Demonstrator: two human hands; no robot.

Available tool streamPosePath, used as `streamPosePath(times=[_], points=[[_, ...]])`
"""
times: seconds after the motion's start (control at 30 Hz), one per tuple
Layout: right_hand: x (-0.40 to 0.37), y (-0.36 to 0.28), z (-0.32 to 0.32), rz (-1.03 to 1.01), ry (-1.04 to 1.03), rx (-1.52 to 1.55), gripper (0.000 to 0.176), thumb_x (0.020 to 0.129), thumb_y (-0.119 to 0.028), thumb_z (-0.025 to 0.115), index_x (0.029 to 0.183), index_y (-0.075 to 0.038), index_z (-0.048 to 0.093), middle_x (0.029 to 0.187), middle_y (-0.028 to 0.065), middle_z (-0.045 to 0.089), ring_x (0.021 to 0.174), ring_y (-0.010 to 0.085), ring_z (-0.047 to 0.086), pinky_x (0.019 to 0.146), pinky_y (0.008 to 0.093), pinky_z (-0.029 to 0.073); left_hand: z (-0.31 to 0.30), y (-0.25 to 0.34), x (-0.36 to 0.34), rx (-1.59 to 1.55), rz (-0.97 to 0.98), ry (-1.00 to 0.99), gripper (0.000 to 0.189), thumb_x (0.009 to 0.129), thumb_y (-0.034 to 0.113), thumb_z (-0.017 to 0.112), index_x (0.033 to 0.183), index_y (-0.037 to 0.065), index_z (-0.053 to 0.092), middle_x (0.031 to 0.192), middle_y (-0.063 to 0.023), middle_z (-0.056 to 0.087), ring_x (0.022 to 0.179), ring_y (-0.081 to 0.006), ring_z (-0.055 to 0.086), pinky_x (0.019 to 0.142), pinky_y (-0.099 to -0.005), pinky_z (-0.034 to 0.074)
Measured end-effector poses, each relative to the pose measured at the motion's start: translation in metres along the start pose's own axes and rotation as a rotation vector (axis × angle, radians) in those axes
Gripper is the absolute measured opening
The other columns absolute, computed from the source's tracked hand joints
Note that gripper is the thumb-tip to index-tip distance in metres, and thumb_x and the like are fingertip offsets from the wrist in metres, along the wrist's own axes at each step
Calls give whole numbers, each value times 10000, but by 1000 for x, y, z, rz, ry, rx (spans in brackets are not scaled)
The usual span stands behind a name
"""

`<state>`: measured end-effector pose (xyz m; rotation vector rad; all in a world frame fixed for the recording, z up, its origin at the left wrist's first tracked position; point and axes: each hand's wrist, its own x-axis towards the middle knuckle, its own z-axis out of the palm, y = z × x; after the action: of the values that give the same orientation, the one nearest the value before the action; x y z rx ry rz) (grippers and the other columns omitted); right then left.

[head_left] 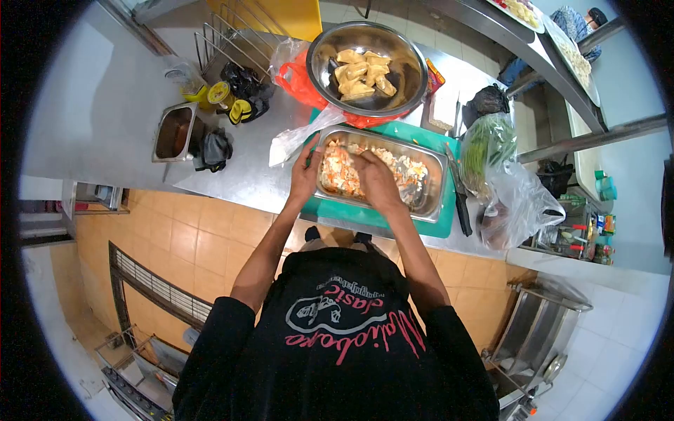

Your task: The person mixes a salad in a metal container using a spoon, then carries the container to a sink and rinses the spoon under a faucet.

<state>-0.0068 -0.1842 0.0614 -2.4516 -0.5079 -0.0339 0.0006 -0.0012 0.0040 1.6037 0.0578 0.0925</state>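
Observation:
A rectangular steel pan [441,184] sits on a green cutting board [330,212], holding a chopped white and orange mixture [339,170]. My left hand [306,172] is at the pan's left end, its fingers closed on the rim. Over the middle of the pan is my right hand [379,182], with its fingers curled into the mixture and the fingertips partly hidden. Just behind the pan, a large steel bowl [319,77] contains several folded, yellowish wrapped pieces [361,74]. A knife with a black handle [463,210] lies at the board's right edge.
A bag of green vegetables [489,151] and a clear plastic bag [519,210] lie to the right. Red plastic [295,81] is under the bowl. On the left stand a small steel container [175,133] and a wire rack [235,42]. A shelf [562,77] overhangs the right side; another person [562,35] is beyond.

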Motion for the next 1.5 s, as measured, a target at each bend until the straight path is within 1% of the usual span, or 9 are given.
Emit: streamPosePath(times=[0.13,0.37,0.53,0.7,0.9,1.07,1.2,1.37,1.5], points=[[-11,-15,-10,-69,-152,-33,328,852,-37,509,1165,-22,605,1006,162,579,912,347,601,821,416,503,0,0,-1,-108,-152,-20,431,988,259,503,1387,102,451,1293,-73,539,1063,-110,492,910,-241,397],[-51,1,-45,-20,-141,-37,448,743,41,516,1170,-49,617,920,154,532,899,318,566,810,398,472,0,6,-2,13,-81,-3,432,984,249,507,1390,112,449,1341,-78,514,1093,-110,487,923,-242,394],[-64,2,-62,159,-51,-45,315,843,3,503,1136,-29,615,887,177,533,864,336,572,765,405,473,0,7,-1,56,-15,-6,438,992,279,480,1388,94,446,1392,-118,470,1249,-168,434,1026,-283,343],[-61,-12,-39,154,-17,103,265,853,-39,535,1104,-27,620,929,175,594,832,359,608,723,423,494,-1,8,-1,60,-17,-30,441,993,280,474,1388,86,443,1398,-132,459,1281,-190,412,1052,-300,318],[-65,12,-14,28,-38,-162,267,842,-35,510,1086,-12,615,1005,219,620,878,388,613,782,433,512,-3,3,-1,63,-1,-36,438,992,267,477,1388,82,443,1401,-137,454,1290,-197,402,1060,-307,311],[-71,28,-40,150,71,-124,273,833,-14,513,1081,-20,624,978,220,612,890,378,599,801,437,494,-2,4,-1,60,-1,-30,438,992,269,475,1388,82,443,1401,-138,454,1296,-199,396,1062,-308,309],[-83,38,-75,226,51,-142,315,793,6,509,1091,-4,611,1021,240,608,910,391,603,795,443,504,0,-1,-2,44,-7,-12,439,991,290,480,1390,110,448,1381,-127,473,1253,-184,429,1033,-299,338],[-82,61,-79,281,330,-181,225,861,-25,518,1049,-26,641,918,207,617,870,380,600,752,432,485,9,7,-6,33,-102,-10,443,988,318,489,1391,137,454,1337,-109,508,1153,-154,481,977,-288,382],[-63,73,-57,259,248,-108,294,793,1,522,1058,-33,645,977,252,621,899,411,599,787,452,496,14,8,-6,59,-80,-3,453,986,327,490,1393,132,451,1300,-101,529,1100,-146,495,946,-285,399]])
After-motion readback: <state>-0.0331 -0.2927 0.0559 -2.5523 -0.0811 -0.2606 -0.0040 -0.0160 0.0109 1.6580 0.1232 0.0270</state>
